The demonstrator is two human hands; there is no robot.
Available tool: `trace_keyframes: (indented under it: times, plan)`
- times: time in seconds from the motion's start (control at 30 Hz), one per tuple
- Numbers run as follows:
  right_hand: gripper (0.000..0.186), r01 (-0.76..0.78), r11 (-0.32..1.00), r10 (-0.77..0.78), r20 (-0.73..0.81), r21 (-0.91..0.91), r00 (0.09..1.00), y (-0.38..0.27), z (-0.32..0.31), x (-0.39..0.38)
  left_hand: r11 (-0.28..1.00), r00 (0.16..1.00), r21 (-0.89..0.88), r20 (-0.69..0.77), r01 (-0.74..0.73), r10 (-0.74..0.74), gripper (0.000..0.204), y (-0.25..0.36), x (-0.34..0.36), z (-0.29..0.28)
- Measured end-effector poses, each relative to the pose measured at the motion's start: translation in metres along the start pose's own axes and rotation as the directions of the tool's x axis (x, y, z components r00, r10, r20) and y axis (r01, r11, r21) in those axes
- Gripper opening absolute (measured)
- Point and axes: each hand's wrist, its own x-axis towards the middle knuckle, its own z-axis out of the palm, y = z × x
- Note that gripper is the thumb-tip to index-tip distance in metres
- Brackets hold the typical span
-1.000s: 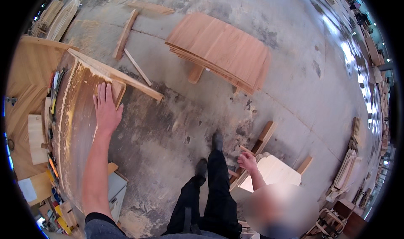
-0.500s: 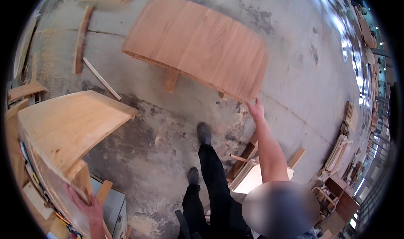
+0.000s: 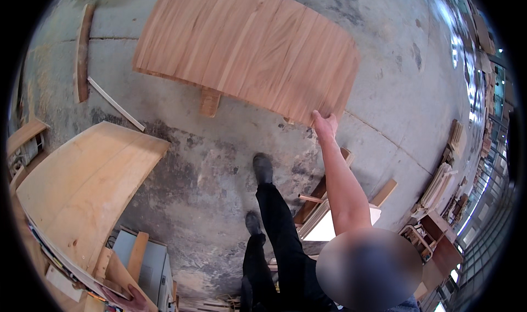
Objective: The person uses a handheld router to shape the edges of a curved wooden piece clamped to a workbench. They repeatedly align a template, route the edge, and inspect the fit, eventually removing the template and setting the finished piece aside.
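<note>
My right hand (image 3: 325, 126) grips the near right corner of a large wooden tabletop (image 3: 247, 48), thumb on its upper face. The tabletop is made of reddish-brown strips with curved ends, and a wooden piece (image 3: 209, 102) shows below its near edge. At the lower left, my left hand (image 3: 127, 300) is closed around the edge of an upright wooden board (image 3: 119, 274). It is partly cut off by the view's rim. Above that hand lies a broad pale plywood panel (image 3: 90, 188) with a curved outline.
A long timber (image 3: 83, 54) and a thin pale strip (image 3: 116, 104) lie on the stained concrete floor (image 3: 197, 169). Beside my right arm are stacked boards (image 3: 315, 218). A grey cabinet (image 3: 147, 262) stands at lower left, and wood stacks (image 3: 436, 188) line the right.
The view has shifted and the tabletop appears larger. My right hand is a little higher in the picture, still on the corner. My left hand has moved lower, toward the bottom rim.
</note>
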Motion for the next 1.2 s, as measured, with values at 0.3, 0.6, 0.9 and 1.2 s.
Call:
trace_keyframes:
  times: [0.3,0.6,0.9,1.2]
  plan:
    - [0.063,-0.101,0.962,0.049,0.203,0.254,0.978,0.049,0.014,-0.018,0.993,0.998,-0.118,-0.065,-0.008,0.000,0.068,-0.008,-0.005,0.008]
    - [0.063,-0.580,0.568,0.094,0.654,0.584,0.750,0.057,0.062,-0.076,0.985,0.994,-0.162,0.078,-0.059,0.072,0.081,0.013,0.027,-0.021]
    - [0.042,-0.612,0.520,-0.060,0.741,0.595,0.669,0.024,0.005,-0.105,0.939,0.998,-0.343,0.024,-0.039,0.050,0.075,0.029,0.023,-0.032]
    - [0.050,-0.184,0.610,-0.409,0.505,0.770,0.760,-0.100,-0.126,-0.236,0.939,1.000,-0.343,-0.010,-0.001,-0.002,0.076,0.027,0.030,-0.033]
